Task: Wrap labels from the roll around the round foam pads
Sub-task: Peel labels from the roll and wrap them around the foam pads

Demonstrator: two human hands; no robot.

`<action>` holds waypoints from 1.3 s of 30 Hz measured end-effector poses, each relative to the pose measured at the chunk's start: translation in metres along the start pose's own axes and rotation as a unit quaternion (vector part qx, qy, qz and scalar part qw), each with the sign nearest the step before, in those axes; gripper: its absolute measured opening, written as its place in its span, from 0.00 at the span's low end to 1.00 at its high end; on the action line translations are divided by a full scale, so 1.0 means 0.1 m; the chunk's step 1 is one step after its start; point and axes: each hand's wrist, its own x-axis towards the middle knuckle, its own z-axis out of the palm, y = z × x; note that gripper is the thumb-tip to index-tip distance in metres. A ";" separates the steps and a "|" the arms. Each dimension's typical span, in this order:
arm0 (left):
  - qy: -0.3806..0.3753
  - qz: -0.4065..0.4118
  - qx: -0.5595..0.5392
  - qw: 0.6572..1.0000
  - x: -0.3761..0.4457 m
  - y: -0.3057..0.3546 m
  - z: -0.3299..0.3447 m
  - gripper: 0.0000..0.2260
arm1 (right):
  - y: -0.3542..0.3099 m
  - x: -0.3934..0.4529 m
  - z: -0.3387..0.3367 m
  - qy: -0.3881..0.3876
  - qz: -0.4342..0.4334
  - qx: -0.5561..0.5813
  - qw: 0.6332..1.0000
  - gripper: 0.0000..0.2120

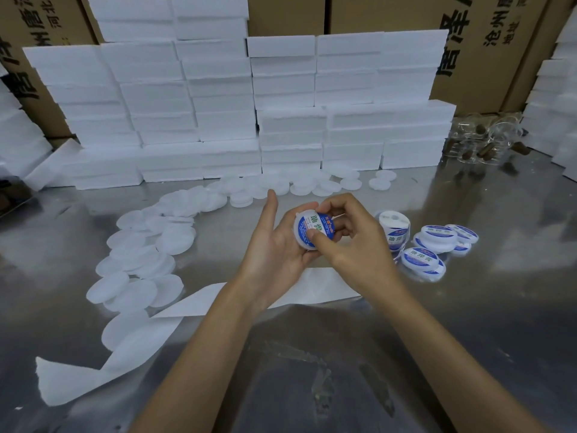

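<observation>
**Pad in hand, label going on**

Head view: one round foam pad [307, 231] held above the steel table [468, 307], cradled in the left hand [274, 245] with palm up, index finger straight, other fingers hidden behind the pad. Right hand [349, 242] pinches it from the other side, thumb pressing the blue-and-white label [315, 228] onto its face. One label roll [395, 228] just right of the hands. About five labelled pads [437, 248] heaped beside the roll. Bare pads [146, 260] trail along the left, too many overlapping to count. One strip of backing paper [131, 348] runs under the forearms.
</observation>
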 end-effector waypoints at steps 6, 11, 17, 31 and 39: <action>0.001 0.014 0.015 1.000 -0.02 0.00 0.07 0.34 | 0.02 -0.01 0.00 0.004 -0.026 -0.060 0.998 0.16; 0.017 0.019 0.014 1.000 -0.02 0.01 0.04 0.33 | 0.09 0.01 -0.01 0.028 -0.069 -0.193 0.978 0.15; 0.018 0.008 -0.099 0.995 -0.04 0.06 0.03 0.31 | 0.12 0.05 -0.08 0.036 -0.025 -0.178 0.983 0.44; -0.040 0.016 -0.083 0.996 -0.06 -0.07 0.18 0.21 | 0.17 -0.01 -0.06 0.063 0.005 -0.324 0.944 0.23; 0.073 0.126 0.307 0.940 -0.05 0.00 0.00 0.16 | 0.26 0.08 -0.18 0.034 -0.025 -0.264 0.964 0.21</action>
